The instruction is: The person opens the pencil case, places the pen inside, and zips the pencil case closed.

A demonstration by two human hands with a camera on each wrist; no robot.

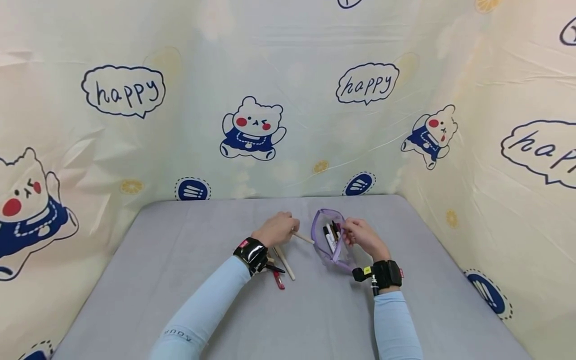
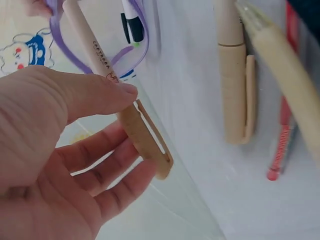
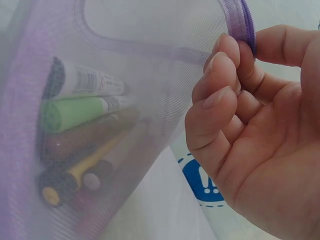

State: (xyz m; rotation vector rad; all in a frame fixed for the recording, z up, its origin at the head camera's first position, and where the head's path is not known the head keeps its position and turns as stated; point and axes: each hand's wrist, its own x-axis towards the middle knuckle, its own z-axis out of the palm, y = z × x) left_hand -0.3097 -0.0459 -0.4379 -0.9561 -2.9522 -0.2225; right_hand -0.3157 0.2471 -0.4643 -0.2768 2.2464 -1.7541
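My left hand [image 1: 278, 230] pinches a beige capped pen [image 2: 145, 135] between thumb and fingers, its barrel lettered "CAPYBARA". The pen's far end points right, reaching the near side of a purple-trimmed mesh pouch [image 1: 316, 231] in the head view. My right hand [image 1: 362, 237] pinches the pouch's zippered edge [image 3: 239, 25] between thumb and fingertips, and the pouch mouth gapes. Through the mesh in the right wrist view show several pens and markers, among them a green marker [image 3: 75, 114] and a white-barrelled marker [image 3: 92, 80].
Below my left hand, loose pens lie on the grey table [image 1: 333, 320]: a second beige capped pen [image 2: 232, 95], a tan pen [image 2: 287, 75], a red pen [image 1: 279, 280] and a dark item [image 1: 275, 268]. A printed curtain [image 1: 297, 60] stands behind the table.
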